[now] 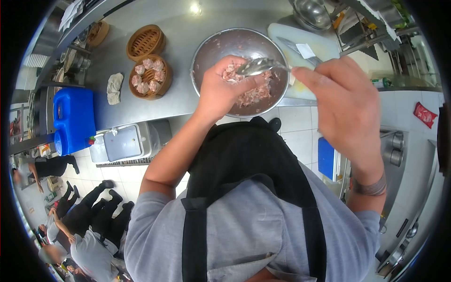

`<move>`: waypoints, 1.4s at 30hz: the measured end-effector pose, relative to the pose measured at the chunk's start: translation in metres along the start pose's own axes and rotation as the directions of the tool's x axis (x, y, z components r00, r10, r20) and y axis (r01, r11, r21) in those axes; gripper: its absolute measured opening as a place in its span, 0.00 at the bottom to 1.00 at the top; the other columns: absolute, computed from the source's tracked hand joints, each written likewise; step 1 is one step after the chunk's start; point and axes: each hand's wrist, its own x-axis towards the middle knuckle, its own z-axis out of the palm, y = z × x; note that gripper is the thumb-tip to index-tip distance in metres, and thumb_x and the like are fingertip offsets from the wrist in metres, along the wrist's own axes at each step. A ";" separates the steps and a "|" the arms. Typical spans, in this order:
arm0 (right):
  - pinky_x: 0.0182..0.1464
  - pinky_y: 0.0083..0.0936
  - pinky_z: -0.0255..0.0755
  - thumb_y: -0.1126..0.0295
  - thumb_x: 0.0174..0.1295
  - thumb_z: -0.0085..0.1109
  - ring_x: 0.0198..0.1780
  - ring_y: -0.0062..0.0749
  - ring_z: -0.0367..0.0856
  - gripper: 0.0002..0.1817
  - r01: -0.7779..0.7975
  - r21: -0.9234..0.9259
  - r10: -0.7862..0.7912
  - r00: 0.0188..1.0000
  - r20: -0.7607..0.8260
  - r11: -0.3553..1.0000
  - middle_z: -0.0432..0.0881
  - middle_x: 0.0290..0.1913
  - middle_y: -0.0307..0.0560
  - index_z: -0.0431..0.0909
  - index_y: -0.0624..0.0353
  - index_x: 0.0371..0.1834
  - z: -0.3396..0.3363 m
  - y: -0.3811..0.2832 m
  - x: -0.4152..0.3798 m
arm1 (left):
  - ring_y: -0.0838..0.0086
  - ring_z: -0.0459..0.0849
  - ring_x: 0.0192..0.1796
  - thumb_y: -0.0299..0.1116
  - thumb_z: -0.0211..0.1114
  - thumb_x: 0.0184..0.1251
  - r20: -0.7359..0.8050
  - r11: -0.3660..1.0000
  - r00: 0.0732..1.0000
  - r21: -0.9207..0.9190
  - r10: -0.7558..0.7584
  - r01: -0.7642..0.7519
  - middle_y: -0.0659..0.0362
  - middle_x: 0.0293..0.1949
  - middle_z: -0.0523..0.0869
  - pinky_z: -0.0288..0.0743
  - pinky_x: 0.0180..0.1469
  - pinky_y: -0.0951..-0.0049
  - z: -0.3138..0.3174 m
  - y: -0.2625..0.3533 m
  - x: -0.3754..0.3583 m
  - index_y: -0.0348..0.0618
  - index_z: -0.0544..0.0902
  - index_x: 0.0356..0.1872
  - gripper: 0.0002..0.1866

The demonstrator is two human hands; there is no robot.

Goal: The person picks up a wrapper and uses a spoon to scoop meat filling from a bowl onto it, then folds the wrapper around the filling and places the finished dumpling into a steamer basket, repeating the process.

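Observation:
Over the steel mixing bowl [196, 58], my left hand [218, 91] is curled around a dumpling [230, 74], with pinkish minced filling and a bit of pale wrapper showing between thumb and fingers. My right hand [345, 101] grips the thin handle of a metal spoon [257, 67]. The spoon's bowl rests at the top of the dumpling, partly covering it. Below, minced meat [256, 96] lies in the mixing bowl, some smeared on its wall. To the left, several open-topped filled dumplings [159, 76] sit in a round bamboo steamer [165, 87].
An empty bamboo steamer [145, 41] and a folded cloth [114, 88] lie on the steel counter [188, 19]. At right, a knife [289, 45] lies on a white cutting board [324, 42]. A blue jerrycan [75, 117] stands left. Several people [89, 249] are behind at lower left.

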 end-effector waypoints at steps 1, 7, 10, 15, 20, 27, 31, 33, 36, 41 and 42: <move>0.35 0.35 0.73 0.87 0.47 0.61 0.35 0.40 0.78 0.22 0.000 -0.001 0.000 1.000 -0.002 1.000 0.80 0.33 0.45 0.90 0.60 0.47 0.007 0.001 -0.002 | 0.83 0.85 0.43 0.24 0.80 0.62 -0.005 0.994 0.998 0.086 0.065 -0.064 0.65 0.41 0.89 0.81 0.49 0.76 0.000 -0.003 0.000 0.41 0.85 0.43 0.12; 0.38 0.31 0.74 0.87 0.52 0.63 0.35 0.40 0.80 0.19 -0.057 0.061 0.058 0.998 -0.011 0.996 0.82 0.36 0.48 0.90 0.62 0.47 -0.005 0.008 -0.013 | 0.78 0.85 0.45 0.21 0.79 0.62 0.028 1.000 1.000 -0.016 -0.004 0.004 0.63 0.40 0.88 0.80 0.51 0.73 -0.003 -0.003 0.004 0.42 0.84 0.42 0.12; 0.37 0.34 0.74 0.84 0.55 0.64 0.36 0.40 0.79 0.17 -0.212 0.100 0.221 0.971 -0.091 0.972 0.81 0.33 0.44 0.91 0.56 0.46 0.002 0.013 -0.033 | 0.71 0.88 0.50 0.21 0.77 0.65 0.098 0.912 0.988 -0.382 -0.121 0.150 0.58 0.41 0.88 0.80 0.56 0.68 -0.017 -0.011 0.016 0.43 0.83 0.43 0.11; 0.38 0.32 0.75 0.84 0.59 0.66 0.37 0.41 0.81 0.18 -0.291 0.398 0.324 0.946 -0.017 0.870 0.81 0.34 0.47 0.91 0.57 0.50 0.082 0.016 -0.060 | 0.65 0.89 0.52 0.25 0.74 0.69 0.194 0.706 0.972 -0.670 -0.131 0.229 0.56 0.40 0.88 0.78 0.59 0.66 -0.005 0.006 0.020 0.45 0.82 0.43 0.08; 0.41 0.29 0.75 0.84 0.62 0.67 0.38 0.37 0.80 0.16 -0.356 0.618 0.493 0.868 -0.059 0.701 0.81 0.34 0.47 0.91 0.57 0.51 0.113 0.014 -0.066 | 0.61 0.89 0.58 0.26 0.73 0.71 0.228 0.803 0.970 -0.563 -0.079 0.198 0.54 0.39 0.89 0.79 0.61 0.59 0.008 0.016 0.009 0.43 0.82 0.42 0.07; 0.41 0.27 0.75 0.83 0.64 0.69 0.37 0.35 0.80 0.13 -0.259 0.599 0.399 0.910 -0.113 0.758 0.83 0.36 0.45 0.91 0.60 0.49 0.120 0.013 -0.070 | 0.61 0.90 0.56 0.23 0.73 0.69 0.196 0.872 0.981 -0.478 -0.007 0.102 0.49 0.41 0.91 0.83 0.56 0.61 0.012 0.022 0.004 0.41 0.81 0.40 0.07; 0.41 0.27 0.75 0.84 0.63 0.69 0.38 0.34 0.80 0.12 -0.257 0.685 0.449 0.886 -0.115 0.682 0.84 0.37 0.45 0.92 0.60 0.48 0.120 0.012 -0.068 | 0.64 0.89 0.55 0.20 0.73 0.67 0.193 0.913 0.978 -0.408 0.074 0.011 0.47 0.44 0.91 0.85 0.54 0.63 0.013 0.026 0.000 0.39 0.81 0.38 0.07; 0.42 0.27 0.75 0.84 0.63 0.69 0.38 0.34 0.80 0.12 -0.260 0.690 0.453 0.885 -0.110 0.676 0.85 0.37 0.45 0.92 0.59 0.48 0.120 0.012 -0.067 | 0.65 0.89 0.55 0.19 0.73 0.66 0.198 0.922 0.975 -0.386 0.099 -0.015 0.47 0.44 0.91 0.85 0.54 0.64 0.012 0.026 -0.003 0.38 0.81 0.38 0.08; 0.42 0.26 0.75 0.84 0.63 0.69 0.39 0.34 0.81 0.13 -0.224 0.670 0.405 0.906 -0.125 0.708 0.85 0.36 0.45 0.92 0.59 0.48 0.122 0.016 -0.069 | 0.65 0.88 0.57 0.19 0.75 0.65 0.232 0.912 0.970 -0.410 0.072 0.031 0.49 0.44 0.91 0.84 0.57 0.64 0.010 0.025 -0.005 0.38 0.82 0.40 0.09; 0.43 0.27 0.75 0.83 0.64 0.68 0.40 0.34 0.81 0.12 -0.192 0.680 0.327 0.942 -0.074 0.707 0.85 0.36 0.44 0.92 0.59 0.48 0.120 0.025 -0.065 | 0.58 0.84 0.66 0.24 0.77 0.57 0.485 0.982 0.864 -0.181 0.132 -0.049 0.47 0.50 0.90 0.73 0.74 0.54 -0.006 0.046 0.006 0.42 0.83 0.42 0.13; 0.43 0.27 0.75 0.83 0.64 0.68 0.40 0.34 0.81 0.12 -0.190 0.680 0.324 0.943 -0.074 0.708 0.85 0.36 0.44 0.92 0.59 0.48 0.120 0.027 -0.065 | 0.58 0.84 0.66 0.24 0.77 0.57 0.483 0.982 0.865 -0.181 0.134 -0.051 0.47 0.50 0.90 0.73 0.74 0.54 -0.010 0.041 0.011 0.42 0.83 0.42 0.13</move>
